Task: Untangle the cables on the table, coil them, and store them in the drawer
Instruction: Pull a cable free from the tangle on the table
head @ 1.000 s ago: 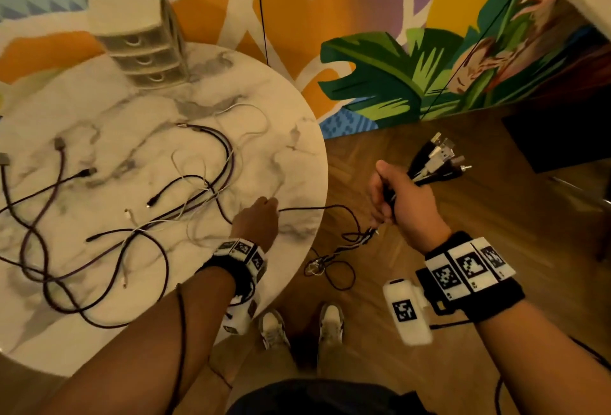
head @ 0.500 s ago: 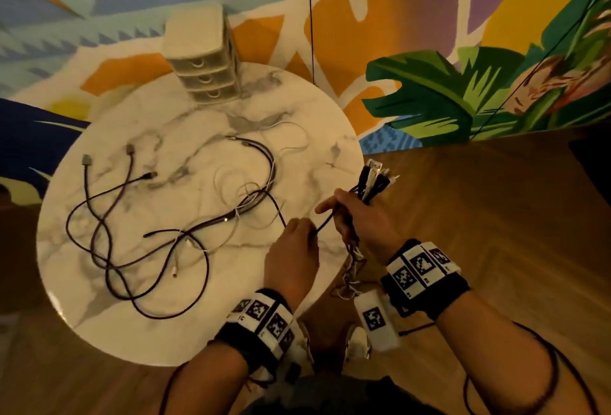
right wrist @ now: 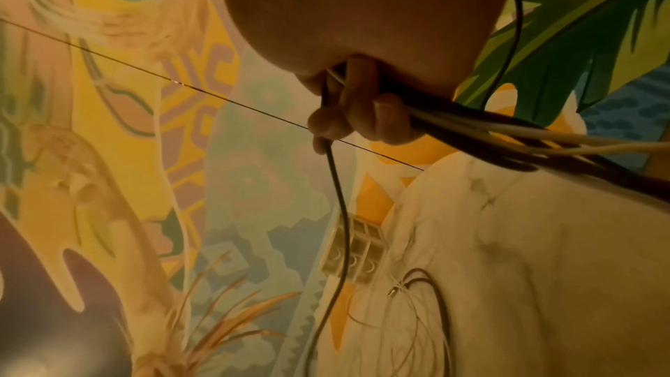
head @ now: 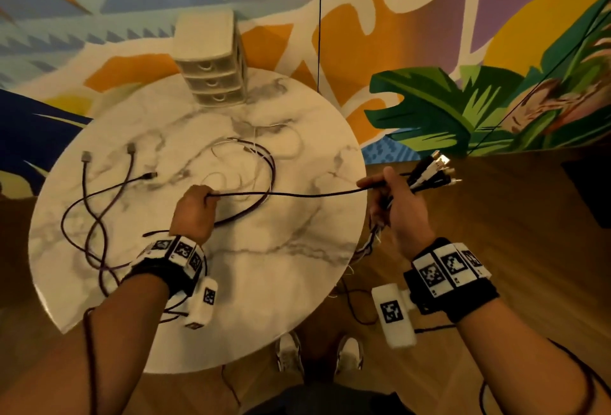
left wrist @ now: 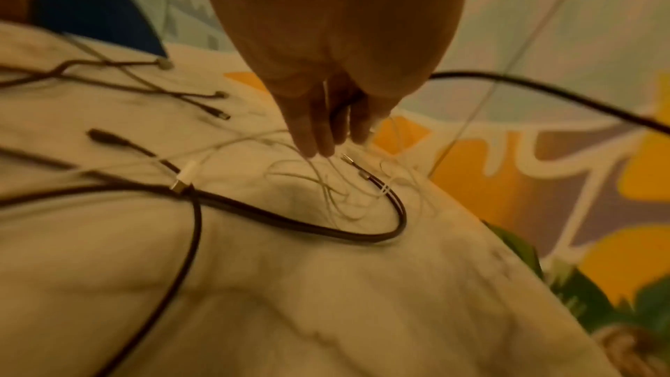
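Observation:
A black cable [head: 291, 195] runs taut over the round marble table [head: 271, 282] between my hands. My left hand [head: 206, 195] grips one part of it above the table's middle; in the left wrist view the cable [left wrist: 544, 93] leaves the hand [left wrist: 326, 131] to the right. Off the table's right edge, my right hand [head: 386, 183] grips a bundle of cable ends [head: 433, 171], black and white plugs fanned out. The right wrist view shows the bundle [right wrist: 507, 136] and black cable [right wrist: 340, 211] in the hand [right wrist: 355, 116]. Dark tangled cables [head: 89, 216] and thin white ones [head: 231, 176] lie loose.
A small beige drawer unit [head: 211, 60] with three shut drawers stands at the table's far edge, against the painted wall. Cable slack [head: 370, 246] hangs from my right hand past the table edge to the wooden floor. My shoes [head: 291, 351] stand by the near edge.
My hands were close together at the table's right edge; now they are apart. The left hand has moved left along the black cable, the right has moved right, and the cable is stretched.

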Demonstrator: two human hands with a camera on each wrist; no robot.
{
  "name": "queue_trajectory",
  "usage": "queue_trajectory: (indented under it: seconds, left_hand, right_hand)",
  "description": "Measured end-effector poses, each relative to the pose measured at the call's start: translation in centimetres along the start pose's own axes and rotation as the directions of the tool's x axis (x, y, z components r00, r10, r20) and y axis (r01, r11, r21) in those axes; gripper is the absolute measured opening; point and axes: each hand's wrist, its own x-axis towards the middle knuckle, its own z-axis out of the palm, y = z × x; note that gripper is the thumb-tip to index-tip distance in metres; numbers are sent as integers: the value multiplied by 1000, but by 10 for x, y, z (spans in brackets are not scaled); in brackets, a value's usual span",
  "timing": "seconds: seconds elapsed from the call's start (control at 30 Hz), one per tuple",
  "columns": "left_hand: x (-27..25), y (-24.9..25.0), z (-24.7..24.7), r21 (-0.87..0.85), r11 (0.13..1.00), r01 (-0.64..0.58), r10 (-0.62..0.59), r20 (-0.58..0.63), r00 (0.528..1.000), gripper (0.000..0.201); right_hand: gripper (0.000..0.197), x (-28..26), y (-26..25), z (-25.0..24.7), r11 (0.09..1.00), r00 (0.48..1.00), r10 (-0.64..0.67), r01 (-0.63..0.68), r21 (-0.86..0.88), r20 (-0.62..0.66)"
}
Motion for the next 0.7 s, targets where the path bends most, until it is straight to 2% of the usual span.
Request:
queue_trajectory:
  seconds: [0.03, 0.1, 0.13, 0.17, 0.2, 0.23, 0.27, 0.3, 0.33, 0.4, 0.43, 0.5, 0.53, 0.57, 0.63, 0.7]
  left_hand:
    - [-2, 3, -2, -42, 998, -45, 41, -80, 996, 19]
    - [-10, 17, -7, -152, 979, -135, 85, -303, 949, 20]
    - [-16, 22, -7, -180, 972, -154, 90, -321, 943, 22]
    - [-23, 25, -7, -170, 973, -154, 115, -219, 969, 23]
    - [-32, 25, -2, -110, 979, -169, 171, 3, 985, 25]
    - [-43, 25, 2, -17, 980, -200, 196, 303, 933, 27]
    - [-58, 24, 6, 81, 967, -240, 155, 560, 814, 29]
    - [-75, 24, 8, 169, 941, -295, 98, 697, 710, 34]
    - [-89, 21, 11, 224, 899, -376, 96, 738, 668, 41]
    - [-110, 16, 15, 227, 822, -523, 252, 678, 691, 67]
    - [-117, 15, 19, 194, 818, -542, 286, 680, 675, 81]
    - [-126, 17, 29, 113, 873, -474, 282, 676, 681, 95]
    - [-129, 22, 34, 102, 901, -422, 250, 672, 697, 92]
    - [-130, 31, 38, 129, 912, -390, 210, 669, 713, 80]
    - [-127, 41, 45, 274, 868, -414, 160, 635, 756, 53]
    - [-117, 52, 48, 450, 788, -422, 65, 620, 782, 48]
  right_hand:
    - [52, 1, 0, -1, 1000, 1000, 2, -2, -14, 2]
    - [53, 2, 2, -2, 999, 1000, 13, -13, -38, -5]
    - [53, 3, 3, -3, 999, 1000, 16, -16, -43, -21]
    - [53, 4, 4, -3, 999, 999, 15, -16, -41, -45]
    - [53, 6, 3, -4, 999, 997, 11, -13, -29, -75]
    - [52, 8, 1, -5, 1000, 994, 7, -8, -5, -107]
    - [52, 11, -2, -8, 1000, 990, 7, -4, 22, -143]
    - [51, 13, -7, -12, 999, 984, 10, -1, 48, -176]
    - [50, 14, -13, -16, 998, 979, 10, 3, 63, -202]
    - [49, 17, -22, -26, 997, 971, -4, 22, 71, -239]
    - [49, 18, -25, -31, 996, 966, -17, 38, 76, -257]
    - [48, 21, -28, -40, 989, 952, -21, 65, 134, -305]
    - [48, 22, -29, -44, 983, 945, -15, 74, 171, -327]
    - [48, 23, -29, -49, 978, 939, -10, 81, 191, -345]
    - [48, 21, -28, -54, 977, 932, -18, 94, 191, -362]
    - [48, 16, -25, -55, 978, 930, -40, 111, 174, -365]
